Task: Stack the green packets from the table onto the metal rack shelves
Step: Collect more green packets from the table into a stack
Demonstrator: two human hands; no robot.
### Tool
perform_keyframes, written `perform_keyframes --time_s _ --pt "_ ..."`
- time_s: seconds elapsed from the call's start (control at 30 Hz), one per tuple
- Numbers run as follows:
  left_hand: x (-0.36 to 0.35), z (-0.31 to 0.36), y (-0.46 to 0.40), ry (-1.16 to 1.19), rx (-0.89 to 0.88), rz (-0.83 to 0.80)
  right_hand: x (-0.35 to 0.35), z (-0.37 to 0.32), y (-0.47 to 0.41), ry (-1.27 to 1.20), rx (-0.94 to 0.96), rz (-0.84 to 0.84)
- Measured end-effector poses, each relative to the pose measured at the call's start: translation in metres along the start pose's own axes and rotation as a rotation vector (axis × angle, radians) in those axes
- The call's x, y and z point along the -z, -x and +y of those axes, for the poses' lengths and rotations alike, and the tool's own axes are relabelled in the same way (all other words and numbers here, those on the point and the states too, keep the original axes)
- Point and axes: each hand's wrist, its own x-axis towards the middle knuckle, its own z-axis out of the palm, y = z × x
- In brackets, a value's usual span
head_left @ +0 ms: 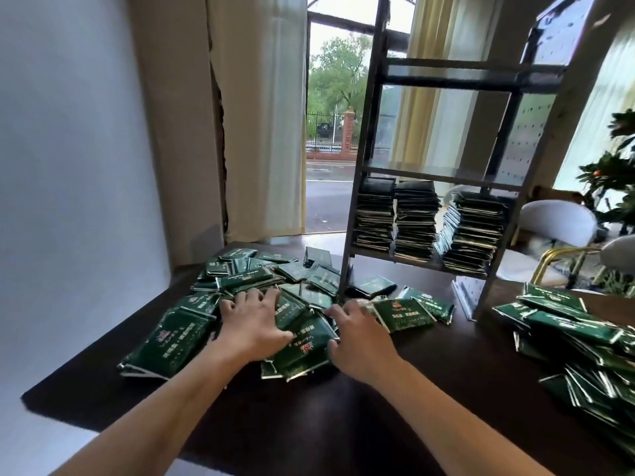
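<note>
A: What are you seeing as the risk now?

B: I am reaching both hands into the loose heap of green packets (247,286) on the dark table (343,424). The foil looks slippery to me, so if I am lifting too many together, I think some are going to slide out and fall off the near table edge. Also the metal rack (429,173) is standing just behind the heap, and its front leg is very close to my right hand (357,341), so a careless lift could be knocking it.

A: And how are the hands holding?

B: My left hand (254,324) is lying on top with fingers spread, pressing down. My right hand is curling its fingers and thumb round the edge of the packet bundle (302,345) between the two hands. So the bundle is lying directly between my palms, touching both.

A: The shelves?

B: Three stacks are already standing on the lowest shelf (412,262); another heap of packets (577,345) is waiting at the right.
</note>
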Motion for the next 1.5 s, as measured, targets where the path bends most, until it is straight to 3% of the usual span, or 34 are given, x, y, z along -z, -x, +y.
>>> perform_keyframes --time_s 0.17,0.37,0.43,0.53,0.6,0.77,0.93,1.07,1.23,1.5 --pt "0.001 -0.003 0.004 0.053 0.001 0.024 -0.022 -0.007 0.003 -0.037 0.001 -0.008" --pt "-0.004 0.023 0.012 0.099 -0.095 0.217 -0.021 0.007 0.007 -0.22 -0.09 0.137" --pt "-0.009 0.041 0.014 0.181 -0.145 0.219 -0.013 0.014 0.01 -0.495 -0.237 0.13" --pt "-0.019 0.071 0.016 0.26 -0.191 0.198 0.004 0.028 0.016 -1.172 -0.466 0.093" --pt "-0.027 0.091 0.019 0.301 -0.222 0.156 0.011 0.043 0.024 -1.348 -0.524 0.081" --pt "-0.048 0.123 0.028 0.42 -0.319 0.042 0.011 0.092 0.045 -1.192 -0.547 0.196" --pt "-0.06 0.116 0.023 0.204 -0.332 0.088 0.006 0.135 0.057 -1.128 -0.61 0.002" --pt "-0.067 0.102 0.008 -0.016 -0.204 0.122 0.013 0.144 0.059 -0.856 -0.464 -0.14" --pt "-0.074 0.104 -0.003 -0.145 -0.181 0.085 0.018 0.151 0.054 -0.78 -0.338 -0.287" --pt "-0.086 0.155 -0.029 0.03 -0.271 0.077 0.017 0.175 0.049 -0.715 -0.282 -0.218"
